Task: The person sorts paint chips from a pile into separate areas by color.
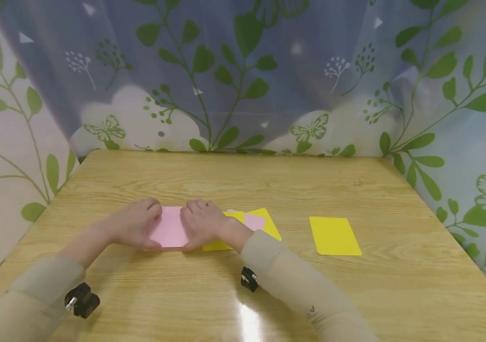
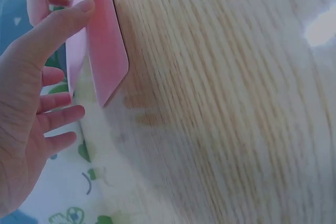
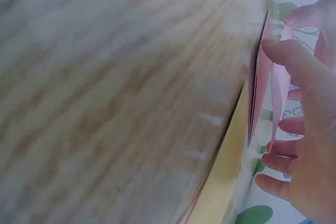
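Both hands hold a pink square sheet (image 1: pixel 170 225) by its sides, left of the table's middle. My left hand (image 1: pixel 135 223) has its thumb at the near left corner and fingers at the far left corner. My right hand (image 1: pixel 204 223) grips the right side likewise. In the left wrist view this upper sheet (image 2: pixel 77 51) stands apart above a second pink sheet (image 2: pixel 107 45) lying low at the table. The right wrist view shows the same gap, with the right thumb overlapping the lower pink sheet (image 3: pixel 260 87). Part of the upper sheet is hidden behind the hands.
Beside and under the right wrist lie overlapping yellow sheets (image 1: pixel 268 225) and a pink one (image 1: pixel 253 221). Another yellow sheet (image 1: pixel 334 236) lies alone on the right of the wooden table (image 1: pixel 243 180). A leaf-patterned curtain (image 1: pixel 226 71) hangs behind and at both sides.
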Action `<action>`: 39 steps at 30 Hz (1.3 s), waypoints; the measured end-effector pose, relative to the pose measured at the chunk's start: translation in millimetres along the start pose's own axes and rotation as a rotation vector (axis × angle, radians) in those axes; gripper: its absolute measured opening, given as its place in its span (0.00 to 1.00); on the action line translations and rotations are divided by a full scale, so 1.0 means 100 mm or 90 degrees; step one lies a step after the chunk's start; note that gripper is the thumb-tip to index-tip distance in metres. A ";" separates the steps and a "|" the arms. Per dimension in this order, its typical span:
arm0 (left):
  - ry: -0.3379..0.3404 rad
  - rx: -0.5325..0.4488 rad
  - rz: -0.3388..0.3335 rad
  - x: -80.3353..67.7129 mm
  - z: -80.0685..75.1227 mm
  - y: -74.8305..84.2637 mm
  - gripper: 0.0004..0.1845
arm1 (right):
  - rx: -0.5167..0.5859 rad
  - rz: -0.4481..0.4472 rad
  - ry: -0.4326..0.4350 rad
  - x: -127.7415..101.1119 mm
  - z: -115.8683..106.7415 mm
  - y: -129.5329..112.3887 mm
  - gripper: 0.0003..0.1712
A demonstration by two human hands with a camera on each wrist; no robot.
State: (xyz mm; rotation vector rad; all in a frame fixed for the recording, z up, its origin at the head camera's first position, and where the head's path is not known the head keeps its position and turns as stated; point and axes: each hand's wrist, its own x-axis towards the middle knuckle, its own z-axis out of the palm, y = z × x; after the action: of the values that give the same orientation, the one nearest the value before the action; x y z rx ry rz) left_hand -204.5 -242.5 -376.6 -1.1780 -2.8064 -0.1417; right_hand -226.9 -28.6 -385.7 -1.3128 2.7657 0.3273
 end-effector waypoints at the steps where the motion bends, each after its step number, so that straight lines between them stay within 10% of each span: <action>1: -0.007 0.002 0.001 0.01 0.00 0.00 0.31 | 0.006 0.000 -0.006 0.00 0.01 0.00 0.50; 22: -0.117 -0.036 -0.066 0.00 0.06 -0.06 0.34 | 0.077 0.026 -0.096 0.15 0.01 -0.09 0.53; 39: -0.157 -0.023 -0.109 0.01 0.04 0.02 0.46 | 0.081 0.034 -0.066 0.04 -0.06 -0.05 0.53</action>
State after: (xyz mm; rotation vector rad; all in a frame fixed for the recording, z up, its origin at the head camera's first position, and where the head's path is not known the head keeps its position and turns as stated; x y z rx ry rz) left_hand -203.9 -239.3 -380.0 -1.0237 -3.1315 -0.0624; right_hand -225.6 -36.3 -381.2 -1.1616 2.6899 0.2107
